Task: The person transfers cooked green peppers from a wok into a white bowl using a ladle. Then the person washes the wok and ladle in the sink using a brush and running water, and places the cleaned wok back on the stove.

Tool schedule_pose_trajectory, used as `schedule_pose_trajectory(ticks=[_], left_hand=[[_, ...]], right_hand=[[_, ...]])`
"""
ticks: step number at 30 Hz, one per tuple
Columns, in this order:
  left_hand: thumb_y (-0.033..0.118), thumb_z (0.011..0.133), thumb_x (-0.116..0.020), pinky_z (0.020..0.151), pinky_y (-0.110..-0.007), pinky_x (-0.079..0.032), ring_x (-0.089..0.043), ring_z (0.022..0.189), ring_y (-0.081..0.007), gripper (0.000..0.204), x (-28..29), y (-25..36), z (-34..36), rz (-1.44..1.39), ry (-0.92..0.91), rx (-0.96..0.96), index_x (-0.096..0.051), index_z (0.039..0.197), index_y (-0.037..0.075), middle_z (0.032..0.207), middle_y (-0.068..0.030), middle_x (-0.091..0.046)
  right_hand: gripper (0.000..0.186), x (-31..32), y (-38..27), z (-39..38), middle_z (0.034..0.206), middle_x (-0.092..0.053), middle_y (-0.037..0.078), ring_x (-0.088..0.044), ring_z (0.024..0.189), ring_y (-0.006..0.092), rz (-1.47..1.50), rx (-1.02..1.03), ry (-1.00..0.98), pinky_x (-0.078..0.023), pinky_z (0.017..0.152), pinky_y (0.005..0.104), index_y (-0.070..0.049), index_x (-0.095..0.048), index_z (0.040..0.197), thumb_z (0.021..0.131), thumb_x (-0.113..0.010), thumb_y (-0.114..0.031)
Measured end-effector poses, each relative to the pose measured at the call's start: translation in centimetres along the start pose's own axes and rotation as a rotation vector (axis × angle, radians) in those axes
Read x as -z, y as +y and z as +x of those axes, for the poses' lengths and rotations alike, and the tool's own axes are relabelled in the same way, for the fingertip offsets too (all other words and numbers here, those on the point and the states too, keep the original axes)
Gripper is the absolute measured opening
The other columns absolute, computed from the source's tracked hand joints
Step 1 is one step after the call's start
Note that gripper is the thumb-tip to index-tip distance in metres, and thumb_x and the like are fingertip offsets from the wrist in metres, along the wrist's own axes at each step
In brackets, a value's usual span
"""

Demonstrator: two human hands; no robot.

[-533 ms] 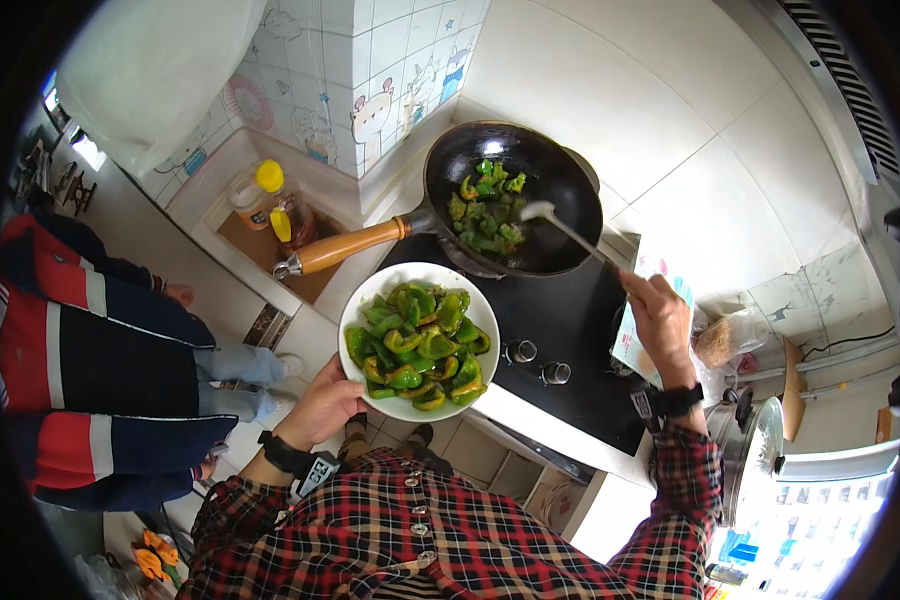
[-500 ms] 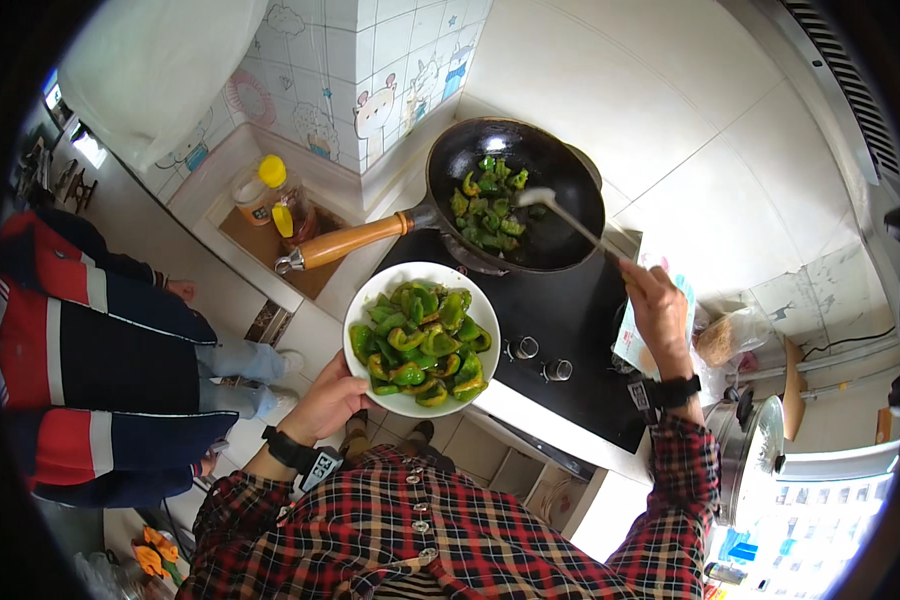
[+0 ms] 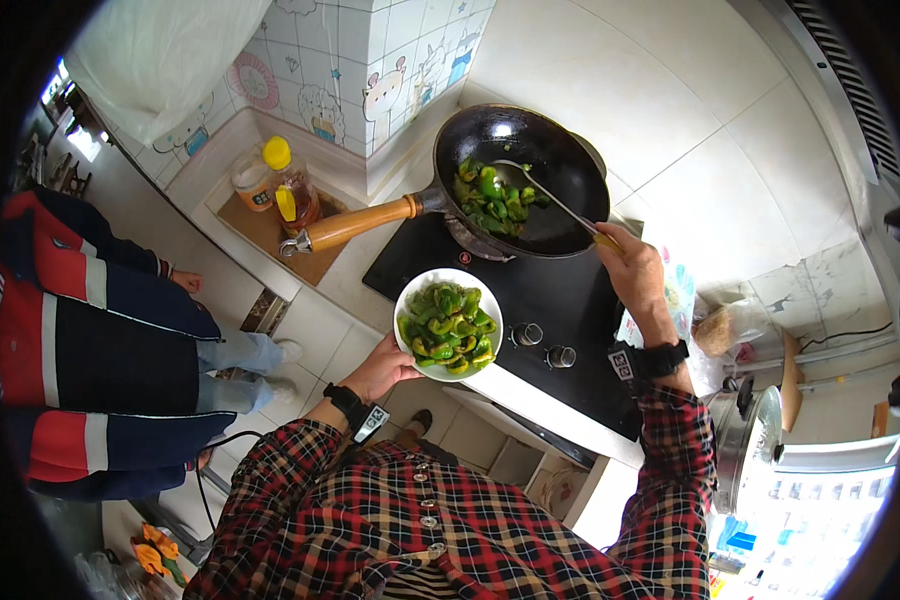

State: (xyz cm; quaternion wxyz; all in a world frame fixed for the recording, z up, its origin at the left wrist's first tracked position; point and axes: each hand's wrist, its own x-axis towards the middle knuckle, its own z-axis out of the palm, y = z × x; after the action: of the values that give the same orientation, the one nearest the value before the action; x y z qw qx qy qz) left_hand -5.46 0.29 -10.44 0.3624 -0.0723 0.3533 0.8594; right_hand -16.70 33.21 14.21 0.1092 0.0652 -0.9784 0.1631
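Left hand [image 3: 382, 370] grips the white plate [image 3: 428, 277] at one side of its rim, over the stove's front edge; a loosened or tilted grip could spill the heaped green peppers [image 3: 450, 330]; beyond, right hand [image 3: 635, 275] is closed around the ladle [image 3: 567, 207], its head among the cut peppers [image 3: 490, 200] in the wok [image 3: 570, 180]; a hard push could fling pieces out or shift the wok, its wooden handle [image 3: 360, 224] being unheld.
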Motion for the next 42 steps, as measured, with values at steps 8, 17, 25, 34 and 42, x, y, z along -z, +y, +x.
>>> schedule_pose_trajectory(ticks=[8,17,25,34,42], left_hand=[[-0.005,0.091,-0.05,0.108,-0.05,-0.042,-0.048,0.13,-0.028,0.063,0.6,-1.2,2.0,-0.023,-0.019,0.011,-0.025,0.146,0.011,0.143,-0.0121,-0.041],[0.013,0.098,-0.055,0.105,-0.043,-0.045,-0.053,0.124,-0.023,0.05,0.5,-1.0,2.8,0.236,-0.02,0.088,-0.031,0.142,0.012,0.139,-0.0093,-0.046],[0.03,0.101,-0.053,0.082,-0.031,-0.058,-0.07,0.092,-0.0239,0.04,-0.4,0.9,1.1,0.377,-0.015,0.176,-0.039,0.125,0.001,0.106,-0.0162,-0.066],[0.037,0.104,-0.041,0.085,-0.03,-0.056,-0.068,0.095,-0.0213,0.041,4.6,12.3,-3.4,0.043,0.042,-0.126,-0.055,0.115,0.001,0.103,-0.0147,-0.067],[0.05,0.102,-0.037,0.095,-0.036,-0.053,-0.063,0.111,-0.028,0.065,5.1,20.6,-2.2,-0.097,-0.169,-0.11,-0.043,0.138,-0.004,0.128,-0.0228,-0.057]], right_hand=[[0.029,-4.6,-0.6,3.9,0.09,-0.07,0.018,-0.067,0.086,0.0379,-0.163,-0.191,0.144,-0.053,0.075,0.0483,-0.022,-0.062,0.118,0.089,-0.06,-0.029],[0.027,0.7,-3.2,0.6,0.092,-0.071,0.013,-0.067,0.085,0.0343,-0.004,-0.001,0.021,-0.054,0.075,0.0428,-0.018,-0.067,0.113,0.087,-0.064,-0.023],[0.024,-4.0,-2.2,4.3,0.09,-0.07,0.015,-0.066,0.084,0.0368,-0.21,-0.169,0.144,-0.052,0.072,0.0466,-0.019,-0.064,0.114,0.091,-0.06,-0.025],[0.035,2.5,-2.1,-0.6,0.086,-0.068,0.007,-0.067,0.079,0.03,-0.027,0.213,-0.124,-0.053,0.068,0.0387,-0.02,-0.065,0.116,0.082,-0.068,-0.019],[0.039,3.6,-0.5,-0.8,0.088,-0.068,0.01,-0.067,0.083,0.0303,-0.264,0.123,-0.073,-0.053,0.071,0.0409,-0.021,-0.064,0.118,0.081,-0.062,-0.011]])
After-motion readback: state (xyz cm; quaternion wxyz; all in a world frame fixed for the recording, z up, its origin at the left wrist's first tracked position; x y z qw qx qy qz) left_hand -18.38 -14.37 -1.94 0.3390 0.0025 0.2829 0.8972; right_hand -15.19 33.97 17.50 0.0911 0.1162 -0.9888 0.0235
